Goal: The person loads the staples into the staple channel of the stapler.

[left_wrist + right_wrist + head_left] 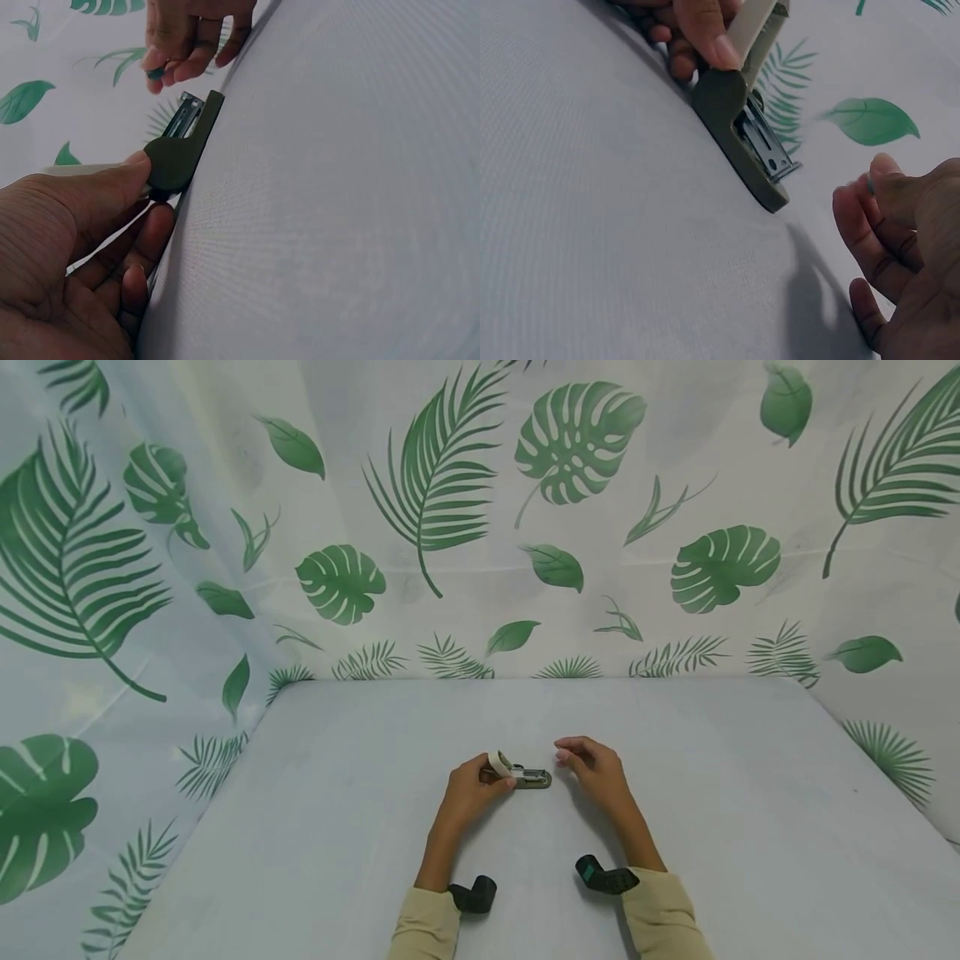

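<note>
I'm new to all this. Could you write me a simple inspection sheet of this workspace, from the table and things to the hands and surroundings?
Surface: pale table, with a tiny dark mark toward the right.
Job's things: an open stapler, its pale top raised away from the metal tray; a small green piece, too small to identify.
Clutter: nothing seen.
Grippers: human hands; the left hand holds the stapler; the right hand pinches the green piece between its fingers, apart from the stapler. Each wrist wears a black device.
Cables: nothing seen.
Surroundings: white backdrop printed with green leaves.
</note>
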Demonstrator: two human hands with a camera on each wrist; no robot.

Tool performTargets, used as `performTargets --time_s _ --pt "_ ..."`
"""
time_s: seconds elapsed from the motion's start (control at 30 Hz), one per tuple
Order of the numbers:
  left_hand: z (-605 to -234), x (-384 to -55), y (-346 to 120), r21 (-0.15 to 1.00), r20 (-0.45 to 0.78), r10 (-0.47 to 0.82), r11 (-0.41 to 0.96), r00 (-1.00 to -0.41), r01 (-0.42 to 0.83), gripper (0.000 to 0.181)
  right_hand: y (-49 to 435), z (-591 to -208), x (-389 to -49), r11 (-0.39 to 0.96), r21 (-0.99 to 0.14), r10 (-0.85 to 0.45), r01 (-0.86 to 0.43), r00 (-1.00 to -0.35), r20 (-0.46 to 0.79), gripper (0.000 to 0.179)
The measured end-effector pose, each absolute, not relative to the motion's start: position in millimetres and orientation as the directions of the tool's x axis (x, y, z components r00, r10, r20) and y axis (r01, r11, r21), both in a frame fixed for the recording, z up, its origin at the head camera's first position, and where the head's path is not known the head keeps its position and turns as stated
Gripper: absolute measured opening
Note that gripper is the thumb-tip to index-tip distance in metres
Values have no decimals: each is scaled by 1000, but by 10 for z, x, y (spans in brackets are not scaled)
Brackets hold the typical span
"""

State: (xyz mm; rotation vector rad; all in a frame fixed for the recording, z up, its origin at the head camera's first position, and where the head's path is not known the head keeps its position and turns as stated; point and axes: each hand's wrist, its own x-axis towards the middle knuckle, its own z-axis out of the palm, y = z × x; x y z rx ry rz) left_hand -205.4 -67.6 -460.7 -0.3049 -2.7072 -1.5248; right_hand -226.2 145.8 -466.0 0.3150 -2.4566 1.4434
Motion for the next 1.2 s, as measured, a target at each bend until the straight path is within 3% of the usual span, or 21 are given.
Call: performTargets --time_s 0.2,0.6,1.2 --pt "-4629 -2062 -668 846 111 159 502 -981 177 28 1399 -4635 -2229 472 -837 -26 -276 -954 300 15" --pt "-4646 -2090 -687 838 131 163 509 -978 198 29 1256 -4706 -2170 563 -705 -158 -431 -894 419 15" --pt "-4624 -2071 -690 830 136 163 519 -977 202 27 1175 -4688 -2123 659 -610 -189 -440 -882 431 11"
